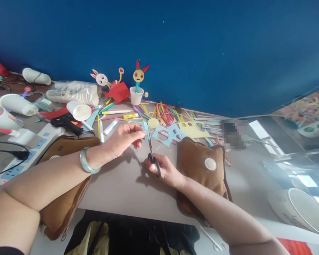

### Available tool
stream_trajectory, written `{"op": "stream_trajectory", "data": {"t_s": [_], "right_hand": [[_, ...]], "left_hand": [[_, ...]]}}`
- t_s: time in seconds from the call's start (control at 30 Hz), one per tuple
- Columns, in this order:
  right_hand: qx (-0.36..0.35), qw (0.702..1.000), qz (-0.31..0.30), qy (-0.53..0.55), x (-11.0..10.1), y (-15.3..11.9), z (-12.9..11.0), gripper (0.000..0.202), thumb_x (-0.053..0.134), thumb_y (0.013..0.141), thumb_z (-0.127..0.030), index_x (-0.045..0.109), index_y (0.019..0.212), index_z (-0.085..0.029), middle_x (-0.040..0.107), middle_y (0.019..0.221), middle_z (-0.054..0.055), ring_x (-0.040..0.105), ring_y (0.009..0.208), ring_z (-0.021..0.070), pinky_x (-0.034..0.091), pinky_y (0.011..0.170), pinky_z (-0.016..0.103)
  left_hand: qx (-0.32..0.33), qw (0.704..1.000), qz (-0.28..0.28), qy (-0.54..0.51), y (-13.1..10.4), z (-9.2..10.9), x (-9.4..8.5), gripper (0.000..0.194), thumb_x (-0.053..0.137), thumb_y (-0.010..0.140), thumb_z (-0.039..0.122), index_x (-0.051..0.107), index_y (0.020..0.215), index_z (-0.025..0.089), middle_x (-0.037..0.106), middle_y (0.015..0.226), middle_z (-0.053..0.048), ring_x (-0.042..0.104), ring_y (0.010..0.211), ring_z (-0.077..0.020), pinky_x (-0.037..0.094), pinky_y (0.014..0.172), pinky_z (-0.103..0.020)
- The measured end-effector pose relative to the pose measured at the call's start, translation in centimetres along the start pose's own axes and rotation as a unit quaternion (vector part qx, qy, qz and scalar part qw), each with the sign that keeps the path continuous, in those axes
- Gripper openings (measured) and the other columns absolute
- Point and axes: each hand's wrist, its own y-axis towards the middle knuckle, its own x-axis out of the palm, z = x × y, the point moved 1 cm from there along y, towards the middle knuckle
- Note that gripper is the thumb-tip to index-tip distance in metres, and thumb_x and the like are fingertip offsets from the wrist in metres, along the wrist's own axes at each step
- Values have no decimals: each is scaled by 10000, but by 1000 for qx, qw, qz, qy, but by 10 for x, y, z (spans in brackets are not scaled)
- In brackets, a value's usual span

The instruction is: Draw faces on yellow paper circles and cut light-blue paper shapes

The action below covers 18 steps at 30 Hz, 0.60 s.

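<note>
In the head view my left hand (127, 137) pinches a small piece of light blue paper (146, 129) between thumb and fingers. My right hand (163, 170) grips black-handled scissors (154, 163), blades pointing up and away from me. The blades lie against the right side of the blue paper; whether they are parted is too small to tell. Just beyond my hands lie light blue paper scraps with cut-out holes (159, 136), a pale yellow paper disc (153, 123) and a yellow sheet with round holes (199, 129).
Brown plush cushions (195, 164) lie beneath both forearms. On the left are a power strip (33, 154), a black glue gun (66, 122) and white paper cups (81, 111). Coloured pipe cleaners (164, 111) spread along the blue wall, near a cup with a paper rabbit figure (136, 95).
</note>
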Motion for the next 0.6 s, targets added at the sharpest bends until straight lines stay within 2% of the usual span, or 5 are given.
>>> {"op": "stream_trajectory", "data": {"t_s": [0.6], "right_hand": [[11, 1000, 7, 7, 1, 0, 3, 625, 575, 749, -795, 470, 652, -186, 437, 574, -32, 348, 553, 95, 272, 539, 263]], "left_hand": [[-9, 1000, 1, -8, -1, 2, 0, 156, 679, 788, 248, 611, 664, 182, 590, 568, 31, 561, 502, -81, 469, 518, -206]]}}
